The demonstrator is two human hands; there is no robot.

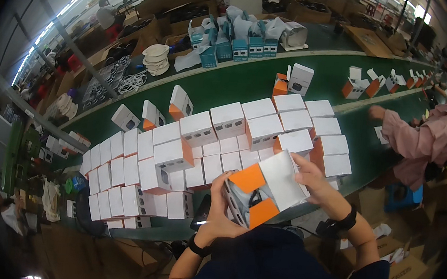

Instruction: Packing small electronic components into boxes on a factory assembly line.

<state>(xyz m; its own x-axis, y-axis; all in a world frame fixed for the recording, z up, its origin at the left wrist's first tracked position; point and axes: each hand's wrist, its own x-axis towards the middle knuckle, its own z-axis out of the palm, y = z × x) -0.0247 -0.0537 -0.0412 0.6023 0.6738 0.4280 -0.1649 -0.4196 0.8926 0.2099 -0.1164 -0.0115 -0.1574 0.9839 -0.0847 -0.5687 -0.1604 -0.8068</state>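
Close to my body I hold a white cardboard box (282, 180) with its top lid folded up. Two orange side flaps (262, 213) stand apart, and a black cable (255, 197) shows in the gap between them. My left hand (219, 220) is closed around the box's left side, thumb along the near edge. My right hand (316, 183) grips the raised lid by its far right corner. Just beyond lie stacked white boxes with orange ends (263, 131), the nearest ones right behind the box in my hands.
A green conveyor belt (326, 77) runs behind the stack, carrying open boxes (356, 85). Blue cartons (240, 49) stuffed with white wrapping stand on the far shelf. At the right, a co-worker in a pink sleeve (422, 138) reaches over the bench. Brown cartons (404, 275) lie at lower right.
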